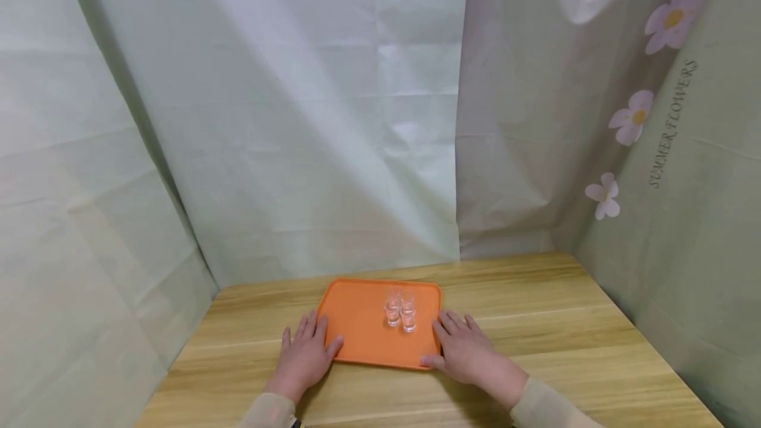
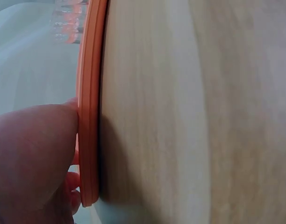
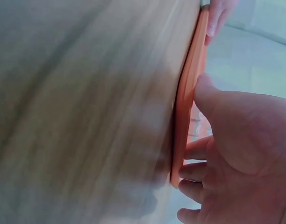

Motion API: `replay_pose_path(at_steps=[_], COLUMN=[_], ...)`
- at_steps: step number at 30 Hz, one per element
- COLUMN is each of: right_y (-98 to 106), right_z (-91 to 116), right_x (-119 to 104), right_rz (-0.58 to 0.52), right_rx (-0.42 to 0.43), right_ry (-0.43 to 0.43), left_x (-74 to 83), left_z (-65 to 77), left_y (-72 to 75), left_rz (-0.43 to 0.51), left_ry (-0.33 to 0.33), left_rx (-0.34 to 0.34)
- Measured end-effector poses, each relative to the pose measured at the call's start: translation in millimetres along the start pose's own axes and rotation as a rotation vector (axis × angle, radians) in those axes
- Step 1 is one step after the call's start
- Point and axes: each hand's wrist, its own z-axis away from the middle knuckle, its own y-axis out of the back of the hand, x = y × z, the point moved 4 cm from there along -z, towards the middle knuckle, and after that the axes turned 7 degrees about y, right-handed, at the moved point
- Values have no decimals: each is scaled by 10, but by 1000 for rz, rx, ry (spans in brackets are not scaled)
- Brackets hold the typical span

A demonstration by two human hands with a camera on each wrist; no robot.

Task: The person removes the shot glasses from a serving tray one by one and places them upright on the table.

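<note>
An orange rectangular tray (image 1: 355, 330) lies flat on the wooden table. Several small clear shot glasses (image 1: 408, 320) stand close together on it, right of its middle. My left hand (image 1: 304, 356) rests at the tray's near left corner, its thumb over the front rim and its fingers spread along the left side. At the near right corner, my right hand (image 1: 468, 353) mirrors this, thumb on the front rim and fingers against the right edge. The right wrist view shows that hand's fingertips (image 3: 189, 190) touching the rim from outside.
The wood-grain table (image 1: 535, 322) extends to both sides of the tray and behind it. Pale green cloth (image 1: 297, 150) hangs along the back and both sides. White printed flowers (image 1: 631, 117) and lettering mark the right part of the cloth.
</note>
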Motion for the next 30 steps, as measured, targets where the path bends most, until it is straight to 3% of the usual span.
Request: replay_pose_path(at_steps=[11,20,30], right_y=[10,55,-109], right_z=[20,20,-39], right_x=[123,185,485], right_rz=[-36,-44,-96], right_rx=[-16,-24,36], right_ry=[48,39,157], left_x=[120,174,300], left_z=[103,185,329], left_y=[0,-64,-41], left_rz=[-21,-45,-50], left_ry=[-40,-22,-20], left_rx=[82,117,137])
